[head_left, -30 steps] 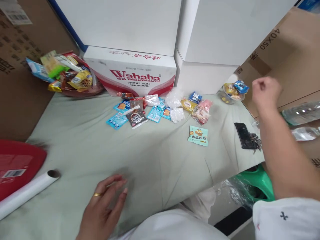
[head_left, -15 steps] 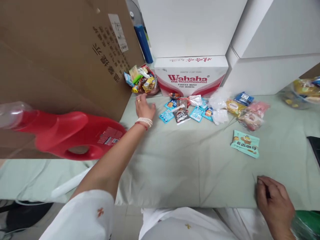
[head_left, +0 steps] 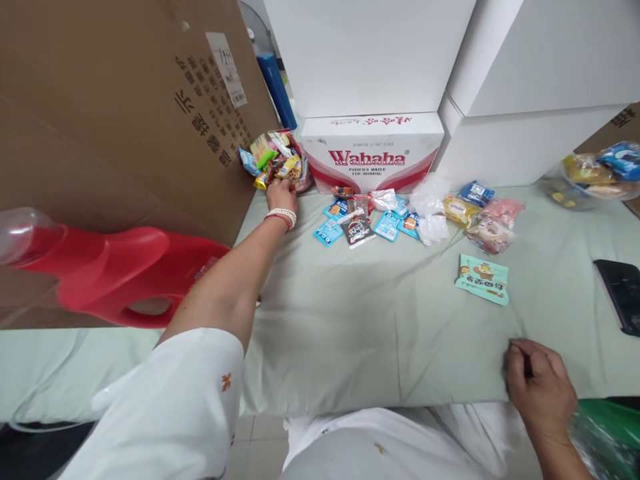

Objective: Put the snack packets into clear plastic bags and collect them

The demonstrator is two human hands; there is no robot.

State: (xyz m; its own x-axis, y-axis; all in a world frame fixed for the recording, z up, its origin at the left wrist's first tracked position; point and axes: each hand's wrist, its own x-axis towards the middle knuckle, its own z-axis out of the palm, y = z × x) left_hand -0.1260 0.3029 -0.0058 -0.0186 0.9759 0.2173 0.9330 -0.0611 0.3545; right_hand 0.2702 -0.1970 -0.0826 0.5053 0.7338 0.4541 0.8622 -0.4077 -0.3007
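My left hand [head_left: 280, 195] reaches far across the pale green cloth [head_left: 350, 320] to a red bowl [head_left: 306, 181] piled with snack packets [head_left: 273, 157], back left beside the cardboard. It touches the bowl's near edge; its fingers are hidden behind the back of the hand. A bead bracelet sits on that wrist. My right hand [head_left: 539, 383] rests on the cloth at the near right edge, fingers curled in, nothing visible in them. A teal snack packet [head_left: 483, 279] lies alone ahead of it.
Several small packets [head_left: 357, 227] lie before a white Wahaha box [head_left: 373, 155]. A large cardboard box [head_left: 115, 107] and a red jug [head_left: 105, 273] stand left. A black phone [head_left: 620, 293] and a glass bowl of snacks [head_left: 595, 175] are on the right, white boxes behind.
My left hand moved from the near edge out to the red snack bowl. My right hand came down from the air to rest on the cloth. My view swung left.
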